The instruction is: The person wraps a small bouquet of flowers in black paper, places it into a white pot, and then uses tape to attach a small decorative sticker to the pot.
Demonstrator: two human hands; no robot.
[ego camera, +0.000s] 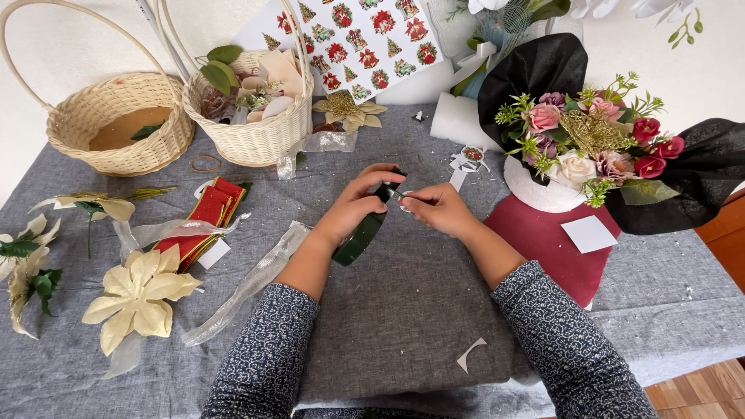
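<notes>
The dark green tape roll [365, 229] sat at the centre of the grey cloth [419, 302], held up off it so the end could come free. At nine o'clock from it lay the cream poinsettia [138, 297]. Your left hand [353, 203] was grasping the roll; your right hand [434, 208], at three o'clock, was pinching its loose end. Further right stood the flower arrangement [582, 147].
</notes>
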